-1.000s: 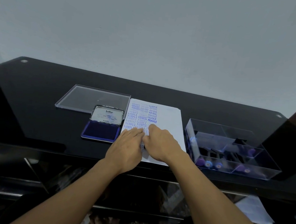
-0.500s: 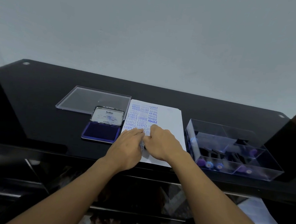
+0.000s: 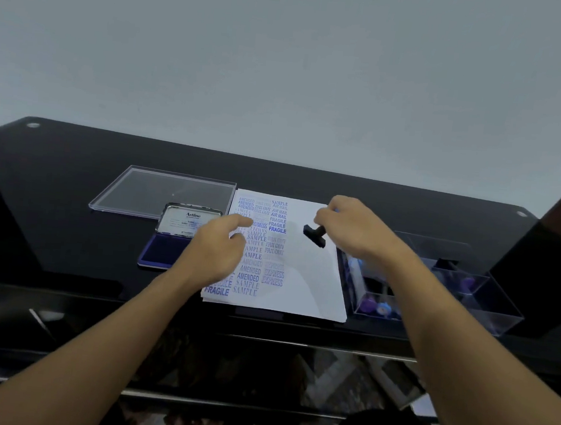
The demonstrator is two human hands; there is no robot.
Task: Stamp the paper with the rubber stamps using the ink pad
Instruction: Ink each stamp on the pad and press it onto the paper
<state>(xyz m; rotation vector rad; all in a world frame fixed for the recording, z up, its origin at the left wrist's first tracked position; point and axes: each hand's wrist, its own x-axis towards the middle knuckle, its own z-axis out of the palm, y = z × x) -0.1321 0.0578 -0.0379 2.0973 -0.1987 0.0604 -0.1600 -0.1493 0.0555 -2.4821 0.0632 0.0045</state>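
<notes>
Paper point(image 3: 303, 283) lies flat at the bench point(image 3: 68, 198) front edge, near corner slightly over the lip; left and middle columns full of blue stamp prints, right third blank and open. Stamp point(image 3: 314, 235) is lifted off the sheet, above the blank upper-right area, tilted with its black base pointing left and down. Right hand point(image 3: 353, 229) has a closed grip on the stamp handle, fingers pinched around it, wrist raised, forearm coming in from lower right over the tray point(image 3: 470, 292). Left hand point(image 3: 215, 252) hovers at the paper's left edge, grip loose and holding nothing, index finger extended toward the prints, other fingers curled; whether it touches the sheet, cannot tell. Ink pad point(image 3: 166, 249) sits just beside the paper on the left, lid point(image 3: 189, 220) propped up, blue pad exposed, partly covered by the left hand. Clear cover point(image 3: 157, 193) lies flat behind the pad. Clear tray sits just right of the paper, dividers inside, several purple and blue stamp knobs in the front compartments. Bench left half is bare black surface; back strip behind the paper is free.
</notes>
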